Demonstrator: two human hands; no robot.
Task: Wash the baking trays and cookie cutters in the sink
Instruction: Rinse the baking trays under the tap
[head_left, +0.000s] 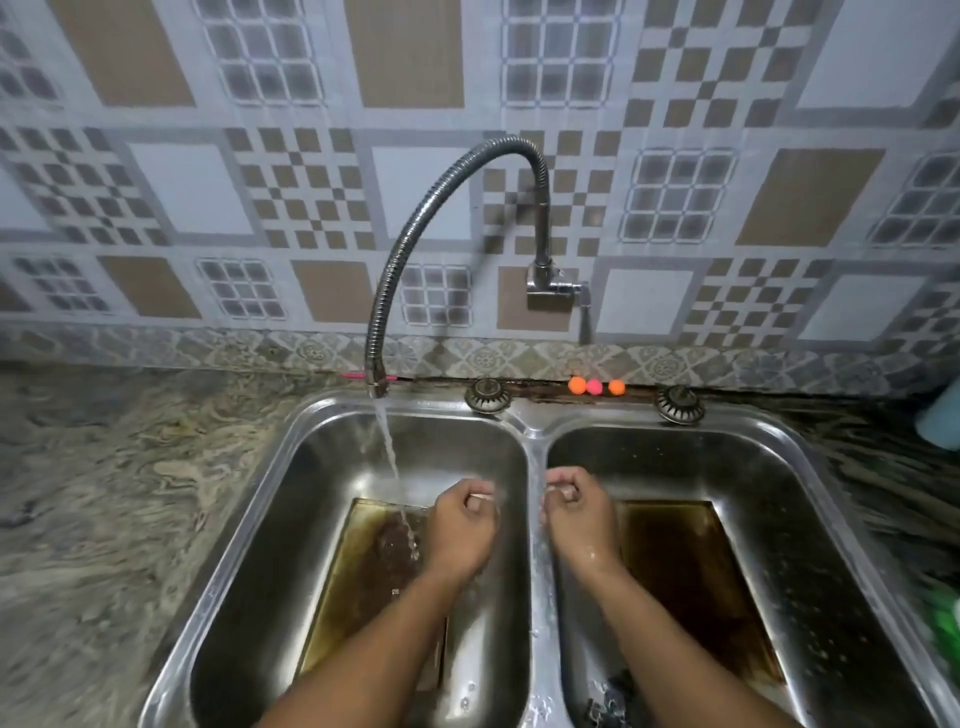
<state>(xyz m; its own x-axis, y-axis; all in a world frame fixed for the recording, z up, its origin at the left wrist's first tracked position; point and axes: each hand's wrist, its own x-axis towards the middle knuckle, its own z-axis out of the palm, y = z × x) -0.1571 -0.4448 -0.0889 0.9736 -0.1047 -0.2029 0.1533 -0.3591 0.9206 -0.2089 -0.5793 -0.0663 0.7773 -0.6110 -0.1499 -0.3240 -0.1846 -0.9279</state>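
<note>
Sink (535, 428), two basins. Tap (378, 387) runs into left basin. Left tray (358, 571) in left basin, right tray (691, 571) in right; both brown-stained, likely unwashed. Left hand (462, 525), right hand (579, 514) near divider: grips curled, contents unclear. Cutters not identifiable. Washing barely begun.

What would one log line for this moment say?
tap: running into left basin | left tray, right tray: one per basin | left hand, right hand: fingers curled, contents unclear
</note>
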